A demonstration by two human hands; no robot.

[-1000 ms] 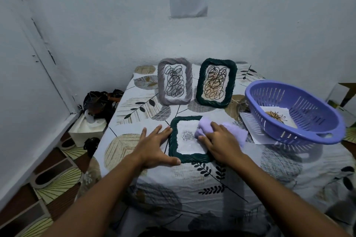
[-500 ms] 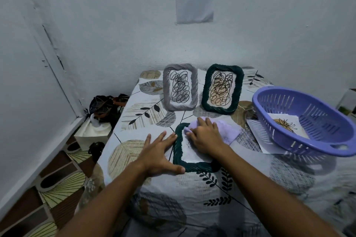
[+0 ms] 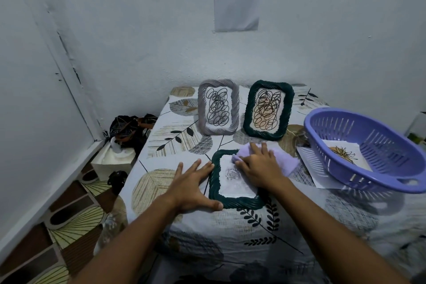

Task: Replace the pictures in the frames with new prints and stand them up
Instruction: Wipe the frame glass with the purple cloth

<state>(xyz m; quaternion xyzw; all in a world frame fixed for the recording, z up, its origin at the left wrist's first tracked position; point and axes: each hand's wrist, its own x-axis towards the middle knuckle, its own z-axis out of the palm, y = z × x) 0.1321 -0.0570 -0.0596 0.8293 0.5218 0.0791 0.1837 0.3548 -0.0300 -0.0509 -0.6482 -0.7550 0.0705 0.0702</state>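
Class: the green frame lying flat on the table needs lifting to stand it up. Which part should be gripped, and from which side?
Probably the flat green frame's near braided edge, approached from the person's side. It lies face up; the right hand and purple cloth cover its far right corner, and the left hand rests against its left edge.

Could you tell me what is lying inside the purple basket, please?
Inside the purple basket lies a white print with a dark-and-orange drawing. The basket's near wall covers part of it.

Dim, bluish, soft light; wide-angle bending at the edges
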